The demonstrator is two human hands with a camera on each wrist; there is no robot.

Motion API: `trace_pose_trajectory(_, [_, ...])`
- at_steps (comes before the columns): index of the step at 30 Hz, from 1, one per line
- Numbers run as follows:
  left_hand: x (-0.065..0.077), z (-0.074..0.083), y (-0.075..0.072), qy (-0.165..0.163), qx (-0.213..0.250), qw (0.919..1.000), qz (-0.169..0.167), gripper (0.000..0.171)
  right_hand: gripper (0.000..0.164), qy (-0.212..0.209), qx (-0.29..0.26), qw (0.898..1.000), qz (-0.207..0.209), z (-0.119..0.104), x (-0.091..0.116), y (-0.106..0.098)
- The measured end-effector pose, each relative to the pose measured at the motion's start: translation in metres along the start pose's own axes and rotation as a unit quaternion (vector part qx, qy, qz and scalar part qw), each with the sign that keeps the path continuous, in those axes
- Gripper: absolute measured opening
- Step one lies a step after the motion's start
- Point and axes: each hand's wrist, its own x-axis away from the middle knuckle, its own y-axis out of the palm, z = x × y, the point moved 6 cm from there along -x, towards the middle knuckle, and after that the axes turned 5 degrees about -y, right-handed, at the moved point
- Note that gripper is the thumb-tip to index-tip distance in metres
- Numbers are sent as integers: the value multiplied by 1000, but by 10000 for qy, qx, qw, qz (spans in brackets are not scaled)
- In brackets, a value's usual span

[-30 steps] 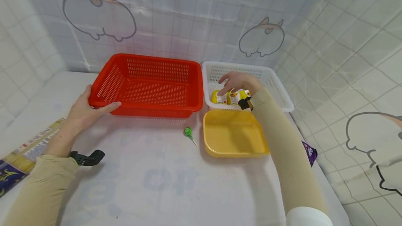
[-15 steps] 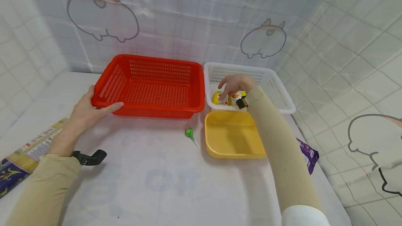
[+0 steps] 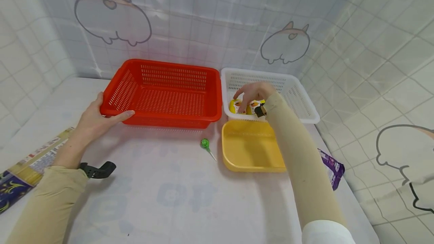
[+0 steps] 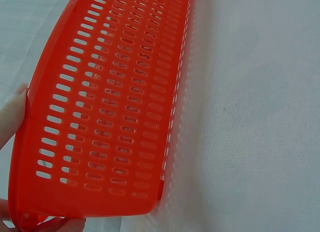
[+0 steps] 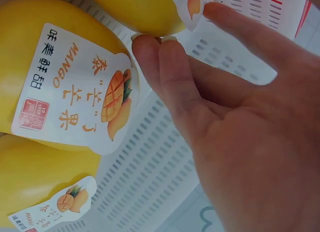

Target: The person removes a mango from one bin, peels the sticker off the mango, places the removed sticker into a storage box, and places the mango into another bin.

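Note:
My left hand (image 3: 96, 119) grips the near left corner of the red basket (image 3: 169, 121), thumb along its front rim. In the left wrist view, other fingertips show under and behind the rim (image 4: 19, 157). My right hand (image 3: 255, 90) is down in the white basket (image 3: 288, 86), over the leftmost yellow mango (image 3: 232, 105). In the right wrist view, extended fingertips meet that mango (image 5: 135, 11) near its label; whether they press on it I cannot tell. Beside it lie two other mangoes, a large one (image 5: 30, 56) and a lower one (image 5: 35, 177), both with white labels.
In front of the white basket stands a yellow tub (image 3: 254, 165). A green lollipop (image 3: 205, 143) lies left of it. A purple packet (image 3: 333, 168) sits at the table's right edge. A long blue-and-gold package (image 3: 20, 183) lies at the left under my forearm.
My right hand has come lower into the white basket, its fingers closer to the leftmost mango. My left hand has kept its grip on the red basket.

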Motion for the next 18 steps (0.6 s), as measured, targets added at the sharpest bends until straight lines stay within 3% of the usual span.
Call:
trace_pose_trajectory(9, [1,0,0,1,-31,10000,17,126,94,-134,86,9997,-211,-3,5,5])
trace_pose_trajectory(18, [0,1,0,34,-32,10000,24,125,89,-126,-199,9984,-518,0,-4,6])
